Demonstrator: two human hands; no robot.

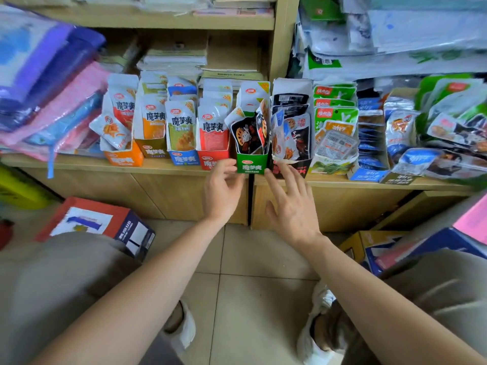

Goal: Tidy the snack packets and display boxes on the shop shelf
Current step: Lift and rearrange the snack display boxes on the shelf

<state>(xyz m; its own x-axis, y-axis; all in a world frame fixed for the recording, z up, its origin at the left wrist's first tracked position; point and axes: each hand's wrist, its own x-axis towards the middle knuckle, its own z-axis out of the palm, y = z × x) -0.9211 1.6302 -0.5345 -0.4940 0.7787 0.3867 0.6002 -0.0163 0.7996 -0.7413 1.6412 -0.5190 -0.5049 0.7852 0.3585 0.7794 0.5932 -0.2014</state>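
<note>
Hands are either side of the small green cardboard display box (249, 165) at the wooden shelf's (79, 164) front edge. Left hand (224, 185) has relaxed fingertips touching its left side. Right hand (290, 206) has straight, spread fingers just beside its right corner, gripping nothing.

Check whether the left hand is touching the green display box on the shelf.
Touching. The head view shows the left hand with its fingers laid against the left front edge of the green display box, no gap between them.
</note>
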